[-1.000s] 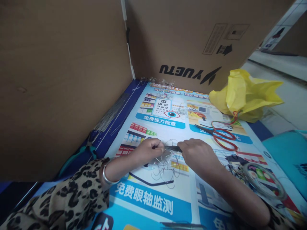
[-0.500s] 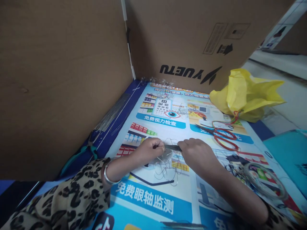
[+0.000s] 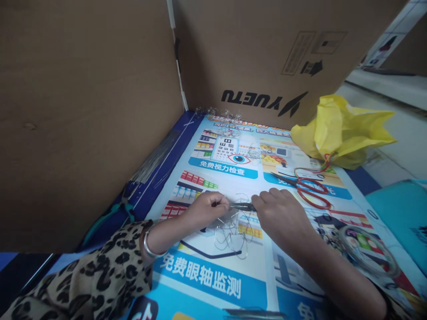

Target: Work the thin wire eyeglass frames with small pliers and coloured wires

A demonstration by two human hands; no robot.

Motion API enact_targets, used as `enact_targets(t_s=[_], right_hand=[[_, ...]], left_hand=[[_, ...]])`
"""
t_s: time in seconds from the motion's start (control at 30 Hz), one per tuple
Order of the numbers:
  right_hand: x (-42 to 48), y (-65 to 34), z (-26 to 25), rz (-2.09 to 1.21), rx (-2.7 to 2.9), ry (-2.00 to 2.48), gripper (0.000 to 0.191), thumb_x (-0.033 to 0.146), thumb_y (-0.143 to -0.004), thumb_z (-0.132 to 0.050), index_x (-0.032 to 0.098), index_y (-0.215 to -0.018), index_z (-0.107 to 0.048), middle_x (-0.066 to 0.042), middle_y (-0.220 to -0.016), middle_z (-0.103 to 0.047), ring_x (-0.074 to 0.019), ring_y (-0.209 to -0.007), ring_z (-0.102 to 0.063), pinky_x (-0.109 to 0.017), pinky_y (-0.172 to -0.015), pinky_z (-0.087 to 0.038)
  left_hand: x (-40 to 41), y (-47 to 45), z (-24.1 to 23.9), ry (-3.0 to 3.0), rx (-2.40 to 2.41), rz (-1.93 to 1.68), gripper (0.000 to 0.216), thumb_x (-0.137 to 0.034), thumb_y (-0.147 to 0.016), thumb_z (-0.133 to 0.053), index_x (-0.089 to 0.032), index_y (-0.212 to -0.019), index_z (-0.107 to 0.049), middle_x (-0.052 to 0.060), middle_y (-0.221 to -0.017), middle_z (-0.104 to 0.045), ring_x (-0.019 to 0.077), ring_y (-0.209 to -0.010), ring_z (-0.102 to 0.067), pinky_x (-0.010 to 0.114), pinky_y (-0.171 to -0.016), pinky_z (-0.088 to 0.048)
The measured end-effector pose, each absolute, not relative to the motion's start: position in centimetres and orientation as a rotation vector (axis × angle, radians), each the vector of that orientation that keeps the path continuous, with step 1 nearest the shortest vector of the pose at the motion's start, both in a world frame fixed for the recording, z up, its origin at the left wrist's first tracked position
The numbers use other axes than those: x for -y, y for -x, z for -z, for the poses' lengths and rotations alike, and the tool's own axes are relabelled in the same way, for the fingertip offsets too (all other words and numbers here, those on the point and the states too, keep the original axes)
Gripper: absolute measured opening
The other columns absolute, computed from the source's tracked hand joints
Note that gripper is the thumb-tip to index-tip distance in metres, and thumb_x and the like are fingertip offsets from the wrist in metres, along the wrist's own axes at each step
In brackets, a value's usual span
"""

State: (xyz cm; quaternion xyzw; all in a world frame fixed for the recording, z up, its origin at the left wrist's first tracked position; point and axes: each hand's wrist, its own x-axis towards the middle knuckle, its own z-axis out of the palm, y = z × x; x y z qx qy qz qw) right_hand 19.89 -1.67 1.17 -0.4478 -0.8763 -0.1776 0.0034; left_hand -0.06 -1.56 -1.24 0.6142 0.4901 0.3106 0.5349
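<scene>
My right hand (image 3: 280, 211) is wrapped round a pair of pliers (image 3: 243, 206), whose dark jaws point left. The handles are hidden in my fist. At the tips of the jaws, my left hand (image 3: 211, 208) is closed in a pinch on thin wire. A loose tangle of fine bent wire (image 3: 233, 235) hangs and lies just below both hands, over the printed sheet (image 3: 203, 306). Which strand sits between the jaws is too small to tell.
Red-handled scissors (image 3: 312, 189) lie beyond my right hand, by a yellow bag (image 3: 340, 133). A wire coil (image 3: 368, 251) is at the right. Teal-handled pliers (image 3: 125, 206) and straight wires (image 3: 155, 158) lie left. Cardboard walls (image 3: 93, 111) stand left and behind.
My right hand has shifted slightly to the right with the pliers, so more of their jaws shows. My left hand stays nearly in place.
</scene>
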Motion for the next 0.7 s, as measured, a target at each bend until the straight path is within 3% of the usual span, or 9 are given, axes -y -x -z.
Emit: enact_targets(t_s=[0.7], right_hand=[[1.59, -19.86, -0.62, 0.685, 2.774, 1.324, 0.013, 0.01, -0.078, -0.055, 0.014, -0.085, -0.064, -0.007, -0.071, -0.06, -0.0222, -0.071, -0.048, -0.034, -0.064, -0.022]], left_hand=[[1.55, 0.11, 1.45, -1.523, -1.189, -0.743, 0.013, -0.02, -0.071, -0.05, -0.014, -0.061, -0.056, -0.001, -0.06, -0.051, 0.0092, -0.057, -0.045, 0.021, -0.053, -0.036]])
